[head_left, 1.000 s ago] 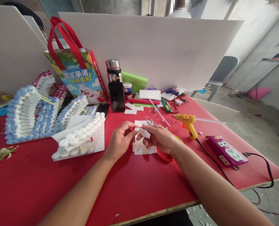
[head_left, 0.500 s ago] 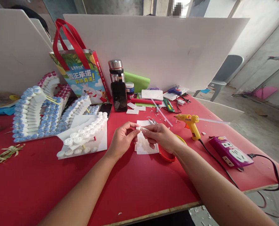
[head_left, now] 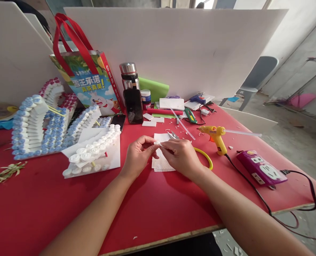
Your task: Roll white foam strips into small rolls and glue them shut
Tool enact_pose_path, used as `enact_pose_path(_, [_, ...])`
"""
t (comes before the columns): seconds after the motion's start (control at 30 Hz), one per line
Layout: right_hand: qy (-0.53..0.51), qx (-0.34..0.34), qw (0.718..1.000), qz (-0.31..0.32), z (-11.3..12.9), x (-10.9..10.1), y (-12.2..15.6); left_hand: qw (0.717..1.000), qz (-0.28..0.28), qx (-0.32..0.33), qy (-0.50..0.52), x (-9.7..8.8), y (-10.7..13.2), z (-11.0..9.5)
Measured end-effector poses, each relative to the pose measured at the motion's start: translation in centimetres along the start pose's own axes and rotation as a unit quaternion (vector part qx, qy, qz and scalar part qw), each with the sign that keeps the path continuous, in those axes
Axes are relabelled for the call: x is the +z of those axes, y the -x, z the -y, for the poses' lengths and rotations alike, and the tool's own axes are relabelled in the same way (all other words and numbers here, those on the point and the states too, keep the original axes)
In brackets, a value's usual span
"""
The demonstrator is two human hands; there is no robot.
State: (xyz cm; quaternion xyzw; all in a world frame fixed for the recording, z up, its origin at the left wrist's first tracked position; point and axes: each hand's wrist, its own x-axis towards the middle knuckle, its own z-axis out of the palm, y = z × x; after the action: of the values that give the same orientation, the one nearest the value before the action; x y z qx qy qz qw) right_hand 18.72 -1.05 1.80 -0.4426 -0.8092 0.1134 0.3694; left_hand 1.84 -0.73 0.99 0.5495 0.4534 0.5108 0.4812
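Observation:
Between my fingertips is a small white paper rosette [head_left: 157, 143], rolled from tissue. My left hand [head_left: 138, 155] pinches it from the left, thumb and forefinger closed on it. From the right, my right hand [head_left: 183, 153] pinches the twisted paper at its other side. Beneath my hands lies a stack of white tissue sheets [head_left: 160, 165]. Scissors [head_left: 173, 135] with a yellow and red handle lie beyond and under my right hand, partly hidden. To the left, a white board piece [head_left: 114, 156] bears rows of similar white paper rosettes [head_left: 85, 155].
A yellow glue gun [head_left: 214, 134] and a purple power strip [head_left: 262, 169] with cords lie at right. A phone [head_left: 133, 106] leans on a steel flask [head_left: 128, 68]. Blue rosette pieces [head_left: 30, 128] and a shopping bag [head_left: 90, 85] stand at left. A white board [head_left: 195, 49] rises behind.
My right hand has turned and its fingers have closed in around the paper. The scissors' red handle part is now hidden. The whole view has shifted slightly.

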Motion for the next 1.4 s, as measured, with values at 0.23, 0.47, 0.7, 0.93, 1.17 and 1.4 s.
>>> enact_pose_path(0.23, [0.004, -0.022, 0.999, 0.032, -0.6, -0.3, -0.1, 0.999, 0.022, -0.040, 0.019, -0.5, -0.3, -0.7])
enact_pose_path(0.47, [-0.020, -0.018, 0.999, 0.045, -0.6, -0.3, -0.2, 0.997, 0.067, -0.039, 0.019, -1.0, -0.4, -0.2])
enact_pose_path(0.7, [-0.383, 0.266, 0.873, 0.141, -1.1, -1.1, -1.0, 0.990, 0.078, -0.086, 0.074, -1.5, -0.7, 0.5])
enact_pose_path(0.93, [-0.514, 0.375, 0.755, 0.160, -2.4, -1.0, -1.3, 0.983, 0.123, -0.119, 0.069, -1.4, -0.7, 0.7])
enact_pose_path(1.17, [-0.541, 0.384, 0.729, 0.169, -2.4, -0.6, -1.1, 0.989, 0.115, -0.094, 0.012, -0.9, -0.5, 0.3])
enact_pose_path(1.4, [-0.525, 0.376, 0.743, 0.173, -2.2, -0.5, -0.9, 0.991, 0.103, -0.085, 0.013, -0.8, -0.5, 0.2])
